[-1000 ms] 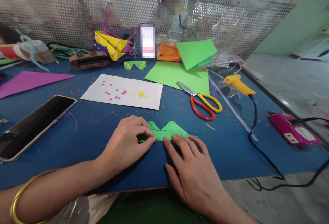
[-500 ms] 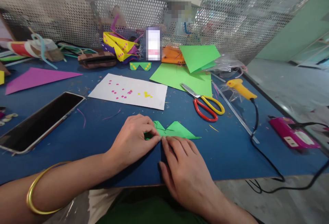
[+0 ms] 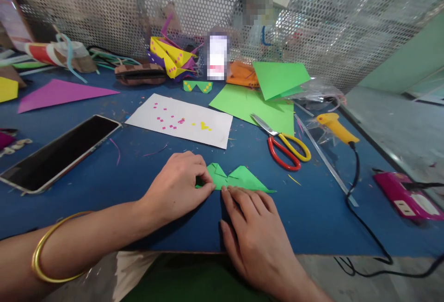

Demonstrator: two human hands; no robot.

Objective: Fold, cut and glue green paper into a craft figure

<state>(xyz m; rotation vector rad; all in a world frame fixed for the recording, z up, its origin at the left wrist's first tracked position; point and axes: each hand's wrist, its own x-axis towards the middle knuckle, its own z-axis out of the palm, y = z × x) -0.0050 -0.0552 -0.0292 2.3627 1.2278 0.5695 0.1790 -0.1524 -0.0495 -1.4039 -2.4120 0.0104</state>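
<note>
A small folded green paper piece (image 3: 239, 179) with two pointed peaks lies on the blue table (image 3: 312, 209) near its front edge. My left hand (image 3: 176, 186) has its fingers curled and pinches the piece's left end. My right hand (image 3: 253, 228) lies flat with its fingers stretched out, the fingertips pressing on the paper's lower edge near the middle. A gold bangle (image 3: 45, 251) sits on my left forearm.
A white sheet with pink and yellow dots (image 3: 180, 119), green paper sheets (image 3: 256, 101), red-and-yellow scissors (image 3: 286, 147), a yellow glue gun (image 3: 335, 126) with black cable, a metal ruler (image 3: 326, 158), a pink power strip (image 3: 405, 195), a phone (image 3: 58, 151), purple paper (image 3: 62, 94) and folded paper models (image 3: 171, 57) lie around.
The camera view has shifted a little. My hands stay on the green piece; the right fingertips slid slightly along its lower edge.
</note>
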